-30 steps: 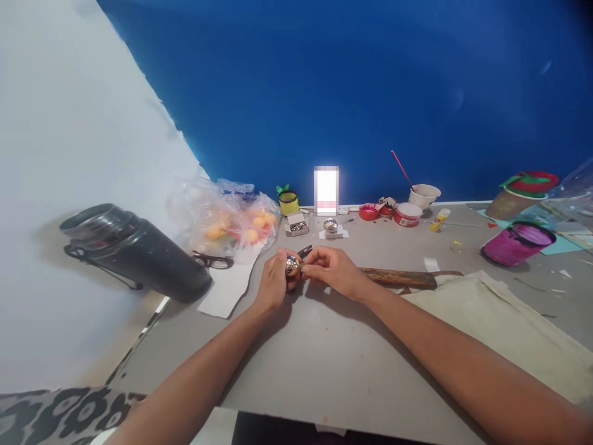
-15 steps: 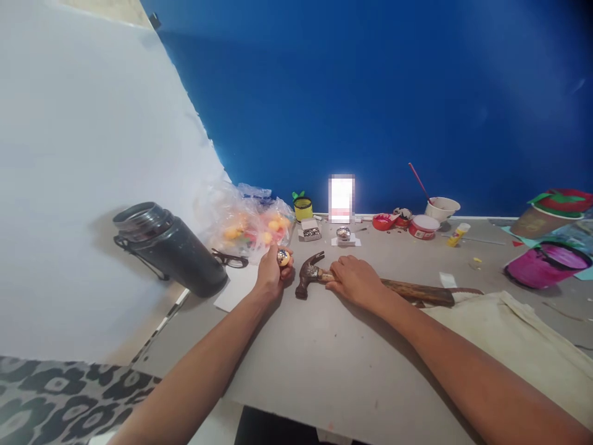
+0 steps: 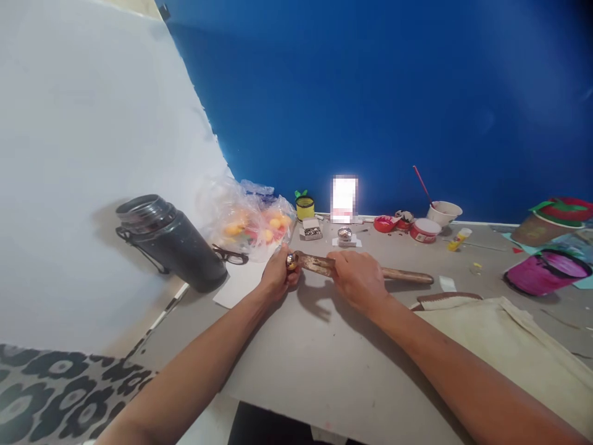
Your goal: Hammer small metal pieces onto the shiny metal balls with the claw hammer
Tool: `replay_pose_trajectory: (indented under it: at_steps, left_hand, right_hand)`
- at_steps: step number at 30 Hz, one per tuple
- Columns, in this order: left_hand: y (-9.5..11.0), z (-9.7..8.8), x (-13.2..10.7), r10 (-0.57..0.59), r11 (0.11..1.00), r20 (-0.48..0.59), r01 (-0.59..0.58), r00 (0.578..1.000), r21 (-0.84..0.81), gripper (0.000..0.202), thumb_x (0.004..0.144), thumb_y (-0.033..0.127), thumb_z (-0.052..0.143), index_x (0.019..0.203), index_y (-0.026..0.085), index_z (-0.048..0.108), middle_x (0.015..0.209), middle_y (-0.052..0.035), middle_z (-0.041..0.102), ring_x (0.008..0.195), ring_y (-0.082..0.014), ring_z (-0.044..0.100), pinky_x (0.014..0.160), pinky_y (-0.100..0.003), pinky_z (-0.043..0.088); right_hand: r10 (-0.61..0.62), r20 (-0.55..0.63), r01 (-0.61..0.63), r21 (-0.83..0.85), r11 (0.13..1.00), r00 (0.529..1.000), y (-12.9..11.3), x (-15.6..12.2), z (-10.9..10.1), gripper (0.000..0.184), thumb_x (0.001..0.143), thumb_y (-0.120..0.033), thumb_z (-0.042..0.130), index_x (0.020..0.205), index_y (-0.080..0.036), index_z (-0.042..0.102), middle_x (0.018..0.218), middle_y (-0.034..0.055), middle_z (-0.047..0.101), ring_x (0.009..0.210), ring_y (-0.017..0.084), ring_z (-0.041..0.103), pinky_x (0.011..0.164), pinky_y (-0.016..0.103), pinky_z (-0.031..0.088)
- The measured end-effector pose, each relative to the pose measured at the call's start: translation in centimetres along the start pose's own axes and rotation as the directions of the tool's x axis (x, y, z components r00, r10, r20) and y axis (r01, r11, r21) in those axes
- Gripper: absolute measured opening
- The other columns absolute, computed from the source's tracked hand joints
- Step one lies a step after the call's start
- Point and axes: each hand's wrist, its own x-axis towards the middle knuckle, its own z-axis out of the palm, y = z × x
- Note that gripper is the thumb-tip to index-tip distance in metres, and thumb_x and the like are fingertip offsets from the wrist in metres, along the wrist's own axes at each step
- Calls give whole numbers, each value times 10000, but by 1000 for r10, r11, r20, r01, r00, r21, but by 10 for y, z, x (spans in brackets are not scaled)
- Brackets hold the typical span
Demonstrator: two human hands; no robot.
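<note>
Between the fingers of my left hand point(image 3: 277, 273) is a small ball point(image 3: 291, 262), yellowish and partly covered with shiny metal studs. My right hand point(image 3: 359, 275) is wrapped round the wooden handle of a claw hammer point(image 3: 317, 264), raised off the table with its shadow below. The hammer's head end is close beside the ball; I cannot tell whether they touch. Beyond my hands stands an open box of small shiny metal pieces point(image 3: 313, 233). To its right, a silver studded ball point(image 3: 344, 234) rests on a small white holder.
At left lean a dark flask point(image 3: 178, 247) and a plastic bag of orange balls point(image 3: 252, 225), with glasses point(image 3: 231, 254) nearby. Along the back are a yellow pot point(image 3: 304, 208), red tubs point(image 3: 425, 230) and a white bowl point(image 3: 445, 213). Cream cloth point(image 3: 504, 334) and a pink container point(image 3: 546, 272) occupy the right.
My right hand has lifted the hammer off the table and brought its head left, up to the ball. My left hand keeps hold of the ball, slightly shifted right.
</note>
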Motion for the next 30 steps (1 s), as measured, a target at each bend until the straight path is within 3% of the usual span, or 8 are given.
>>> replay_pose_trajectory:
  at_steps: [6, 12, 16, 19, 22, 26, 28, 30]
  left_hand:
    - [2, 1, 0, -74, 996, -18, 73, 997, -45, 523, 1001, 629, 432, 770, 170, 530, 517, 7, 498, 349, -46, 287, 373, -164, 170]
    - [3, 3, -4, -124, 990, 46, 127, 991, -60, 520, 1002, 615, 439, 748, 168, 522, 511, 15, 477, 354, -40, 270, 369, -155, 177]
    - [4, 6, -5, -128, 990, 18, 129, 992, -62, 522, 1004, 613, 423, 751, 168, 531, 522, 7, 494, 345, -41, 276, 359, -157, 167]
    - [3, 8, -6, -135, 991, -1, 135, 991, -26, 543, 1025, 593, 354, 730, 172, 529, 495, 1, 487, 326, -48, 273, 351, -167, 159]
    - [3, 7, -7, -110, 994, 14, 110, 994, 16, 565, 1016, 623, 344, 738, 175, 547, 460, 7, 473, 308, -51, 253, 343, -174, 161]
    - [4, 3, -4, -17, 999, -8, 17, 1000, 28, 540, 954, 661, 456, 748, 173, 564, 496, -2, 524, 319, -65, 330, 339, -182, 206]
    - [6, 1, -1, 42, 998, -43, -40, 998, 44, 476, 930, 603, 515, 772, 161, 592, 542, -15, 568, 349, -82, 409, 345, -188, 257]
    - [8, -2, 2, 102, 994, -94, -97, 990, 57, 354, 890, 493, 573, 799, 152, 613, 597, -25, 611, 396, -100, 490, 367, -197, 328]
  right_hand:
    - [64, -64, -65, -24, 998, 996, 1, 3, -8, 341, 1048, -388, 463, 845, -181, 642, 726, 84, 678, 689, 212, 568, 644, 336, 197]
    - [9, 104, -7, -16, 1000, 995, -5, 4, -14, 286, 1047, -372, 472, 912, -188, 643, 763, 72, 711, 659, 200, 567, 631, 339, 184]
    - [86, 89, -83, -33, 996, 992, -6, 7, -22, 336, 1058, -388, 419, 934, -182, 653, 799, 112, 716, 742, 227, 618, 655, 337, 233]
    - [98, 181, -95, -24, 995, 979, -7, 9, -25, 323, 1055, -382, 415, 971, -183, 655, 843, 123, 729, 744, 231, 630, 661, 342, 259]
    - [63, 249, -72, 27, 997, 966, -6, 9, -25, 294, 1057, -388, 418, 1016, -195, 635, 888, 107, 742, 745, 227, 636, 645, 337, 256]
    - [121, 206, -139, 77, 987, 971, 1, 10, -26, 242, 1034, -381, 469, 1066, -194, 617, 985, 119, 738, 820, 238, 647, 630, 324, 246]
    - [149, 286, -187, 113, 976, 947, 3, 11, -24, 187, 998, -359, 535, 1058, -201, 616, 1015, 105, 736, 857, 238, 648, 629, 317, 250]
    - [158, 421, -244, 159, 957, 893, 3, 10, -20, 152, 965, -347, 589, 1028, -213, 619, 984, 74, 740, 864, 232, 650, 631, 308, 255]
